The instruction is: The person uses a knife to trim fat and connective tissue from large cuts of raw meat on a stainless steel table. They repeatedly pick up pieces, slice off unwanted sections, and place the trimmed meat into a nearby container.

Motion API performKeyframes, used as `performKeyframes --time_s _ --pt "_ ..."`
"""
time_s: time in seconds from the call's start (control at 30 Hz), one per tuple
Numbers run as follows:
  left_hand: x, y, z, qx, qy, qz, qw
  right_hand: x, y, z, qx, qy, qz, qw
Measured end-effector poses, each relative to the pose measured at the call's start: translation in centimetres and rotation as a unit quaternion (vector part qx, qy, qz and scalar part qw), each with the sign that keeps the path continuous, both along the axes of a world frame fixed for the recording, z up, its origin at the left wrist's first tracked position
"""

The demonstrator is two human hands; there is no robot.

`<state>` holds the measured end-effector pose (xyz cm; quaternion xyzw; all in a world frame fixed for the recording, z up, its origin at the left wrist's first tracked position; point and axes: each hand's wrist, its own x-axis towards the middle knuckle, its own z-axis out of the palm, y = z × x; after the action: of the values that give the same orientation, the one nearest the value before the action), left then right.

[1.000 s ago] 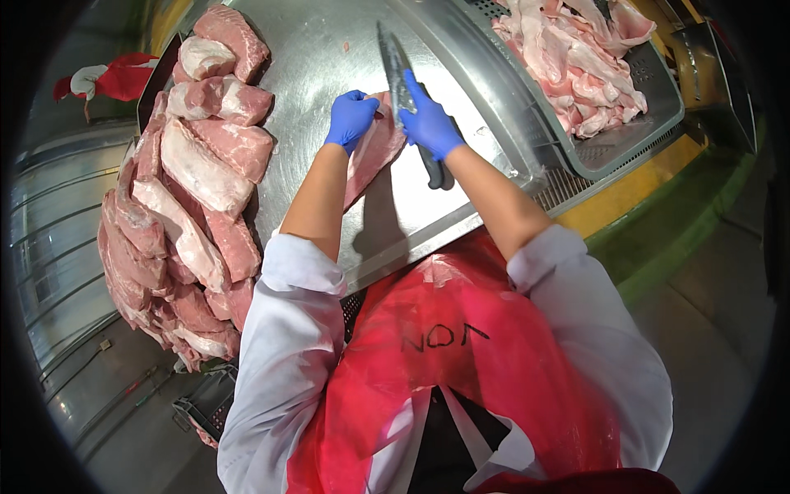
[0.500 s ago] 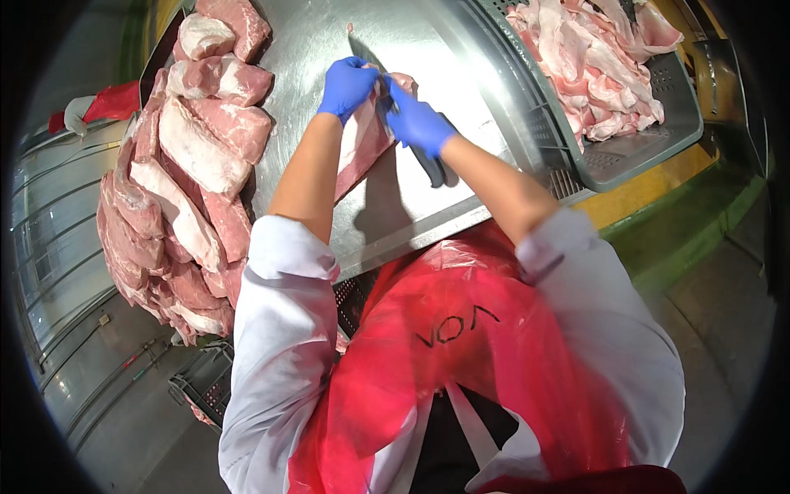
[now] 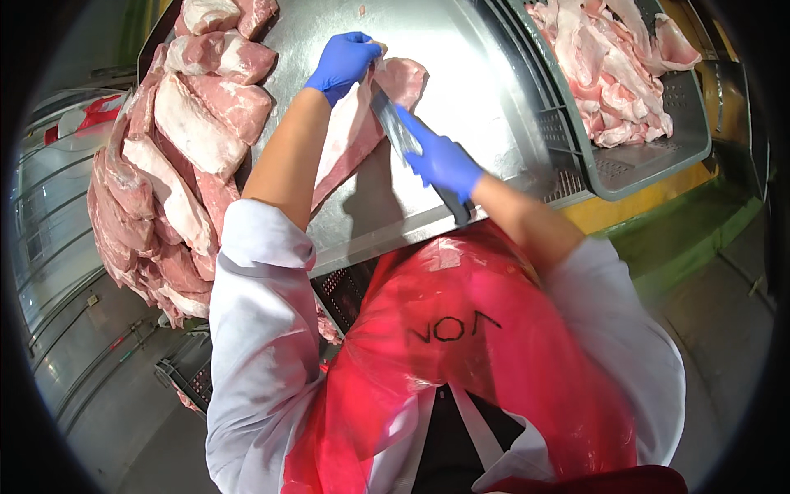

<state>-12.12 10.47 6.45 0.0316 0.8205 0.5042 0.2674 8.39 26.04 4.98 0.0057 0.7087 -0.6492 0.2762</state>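
The left hand [image 3: 343,66]'s grip pinches an edge of the meat [image 3: 355,142], which lies on the counter [image 3: 473,90] nearer the body than that grip, apparently to hold it taut. The right hand [image 3: 443,158]'s grip holds the knife [image 3: 392,123], blade slanting toward the left grip.

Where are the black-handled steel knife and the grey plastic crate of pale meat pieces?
Black-handled steel knife [image 3: 392,125], head view: the blade.
Grey plastic crate [image 3: 629,168], head view: bare inner floor.
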Motion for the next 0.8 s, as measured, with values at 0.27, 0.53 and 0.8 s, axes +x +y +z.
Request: performKeyframes --time_s 0.27,0.53,0.8 --pt "-0.4 -1.6 1.2 0.011 0.011 0.027 1.000 1.9 -2.1 -1.8 0.028 0.061 0.010 0.998" --pt "-0.4 -2.5 2.1 0.035 0.018 0.025 0.999 -1.7 -4.5 -1.7 0.072 0.065 0.021 0.995" --pt "1.7 -1.2 6.9 -0.006 0.004 -0.005 1.000 -5.7 -6.4 -0.8 0.130 0.042 0.055 0.989"
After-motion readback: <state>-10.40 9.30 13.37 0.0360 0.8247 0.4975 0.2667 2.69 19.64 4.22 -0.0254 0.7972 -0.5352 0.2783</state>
